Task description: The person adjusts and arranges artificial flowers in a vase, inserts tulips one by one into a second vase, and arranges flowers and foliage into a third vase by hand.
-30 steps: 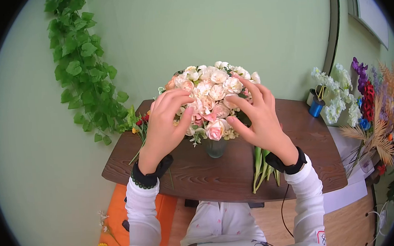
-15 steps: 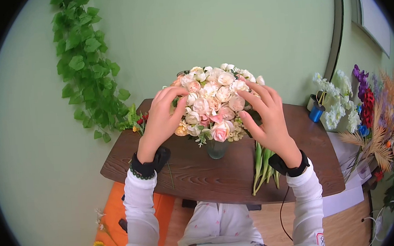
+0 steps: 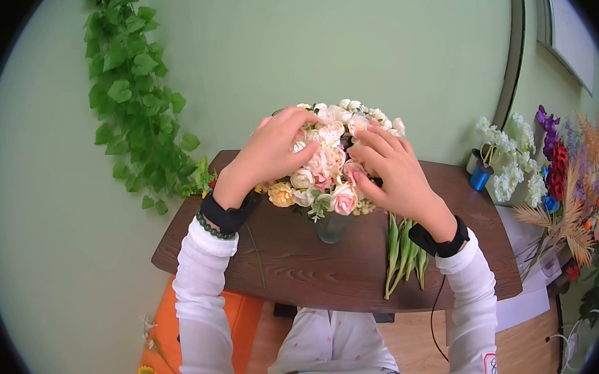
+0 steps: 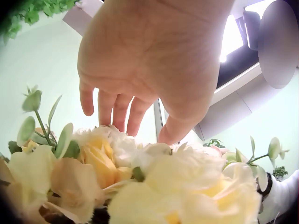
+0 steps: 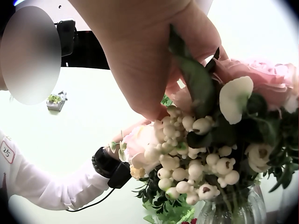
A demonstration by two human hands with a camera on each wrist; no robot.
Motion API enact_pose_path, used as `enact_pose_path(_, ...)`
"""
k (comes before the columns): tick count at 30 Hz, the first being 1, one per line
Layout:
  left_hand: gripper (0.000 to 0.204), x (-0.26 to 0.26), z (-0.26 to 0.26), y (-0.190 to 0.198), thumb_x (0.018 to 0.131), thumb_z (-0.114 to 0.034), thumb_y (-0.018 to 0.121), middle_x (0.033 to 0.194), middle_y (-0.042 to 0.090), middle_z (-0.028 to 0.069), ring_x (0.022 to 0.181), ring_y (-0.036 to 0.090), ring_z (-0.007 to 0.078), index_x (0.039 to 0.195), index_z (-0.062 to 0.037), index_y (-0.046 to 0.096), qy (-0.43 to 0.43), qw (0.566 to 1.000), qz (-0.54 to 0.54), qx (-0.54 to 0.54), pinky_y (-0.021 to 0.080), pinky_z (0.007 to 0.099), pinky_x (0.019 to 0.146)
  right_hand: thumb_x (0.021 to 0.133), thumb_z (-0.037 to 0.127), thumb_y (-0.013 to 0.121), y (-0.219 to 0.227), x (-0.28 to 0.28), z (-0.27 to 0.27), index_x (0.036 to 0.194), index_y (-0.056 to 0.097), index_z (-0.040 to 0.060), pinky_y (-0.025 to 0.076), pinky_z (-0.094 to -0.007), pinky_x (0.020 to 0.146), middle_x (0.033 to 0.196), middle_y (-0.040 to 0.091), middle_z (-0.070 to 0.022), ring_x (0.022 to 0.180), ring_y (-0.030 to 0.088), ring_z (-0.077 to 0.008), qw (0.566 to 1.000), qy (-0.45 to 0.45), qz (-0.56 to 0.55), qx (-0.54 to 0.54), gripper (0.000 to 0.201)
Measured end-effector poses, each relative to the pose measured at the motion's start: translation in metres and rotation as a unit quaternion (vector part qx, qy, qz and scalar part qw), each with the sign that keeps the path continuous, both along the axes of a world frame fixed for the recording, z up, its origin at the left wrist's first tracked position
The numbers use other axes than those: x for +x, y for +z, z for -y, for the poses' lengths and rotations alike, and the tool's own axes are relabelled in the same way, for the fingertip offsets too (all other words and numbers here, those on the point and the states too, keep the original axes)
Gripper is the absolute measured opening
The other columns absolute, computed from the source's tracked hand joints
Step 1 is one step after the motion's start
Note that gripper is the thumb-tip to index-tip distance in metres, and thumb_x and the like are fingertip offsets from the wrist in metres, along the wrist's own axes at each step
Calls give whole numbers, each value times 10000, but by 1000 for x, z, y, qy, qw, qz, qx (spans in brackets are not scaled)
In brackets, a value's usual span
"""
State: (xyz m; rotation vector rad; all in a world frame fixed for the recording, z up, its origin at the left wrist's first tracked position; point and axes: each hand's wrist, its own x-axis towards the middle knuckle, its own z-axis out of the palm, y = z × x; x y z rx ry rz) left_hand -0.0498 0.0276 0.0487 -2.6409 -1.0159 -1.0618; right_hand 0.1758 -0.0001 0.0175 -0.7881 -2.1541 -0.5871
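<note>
A round bouquet of pink, white and cream flowers (image 3: pixel 344 199) stands in a clear glass vase (image 3: pixel 331 229) on the dark wooden table. The left hand (image 3: pixel 272 149) rests with spread fingers on the bouquet's upper left; in the left wrist view its fingertips (image 4: pixel 132 130) touch white petals. On the right side of the blooms lies the right hand (image 3: pixel 400 180), its fingers bent among the flowers. The right wrist view shows this hand (image 5: pixel 140 56) above white berries (image 5: pixel 187 172) and a pink rose (image 5: pixel 254 77); leaves partly hide its fingertips.
Green stems (image 3: pixel 403 256) lie on the table (image 3: pixel 305 263) right of the vase. At the right stand a blue spool (image 3: pixel 480 176), white blossoms (image 3: pixel 513 165) and mixed flowers (image 3: pixel 570 182). A leafy vine (image 3: pixel 130 94) hangs at the left, above an orange surface (image 3: pixel 243 323).
The left hand has moved right, further over the bouquet. The right hand has shifted inward, its fingers now among the blooms. The flowers beneath the hands have shifted slightly.
</note>
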Motion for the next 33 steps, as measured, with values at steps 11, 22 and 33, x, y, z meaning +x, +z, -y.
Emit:
enact_pose_path(11,245,11,10,9,815,-136,512,970,538,95,877,543,225,1040,-41,504,-63,997,5,-37,436,309,757,746,137,543,5,27,-19,908,569,62,319,-389,902,1039,560,-83,1088,479,-253,999,22,-21,-20,180)
enact_pose_path(22,462,14,-12,-2,774,-318,576,1250,427,108,1174,368,274,1164,-87,483,23,996,-68,49,270,389,988,751,84,558,34,16,-36,886,610,75,403,-337,739,835,562,-65,789,513,-247,989,89,-95,-68,145)
enact_pose_path(33,366,10,-16,-3,825,-298,515,1026,530,77,920,482,223,1129,-95,494,-6,999,-15,-34,326,349,878,669,52,629,35,0,-51,793,631,79,398,-325,737,826,541,-19,825,491,-209,998,38,33,36,127)
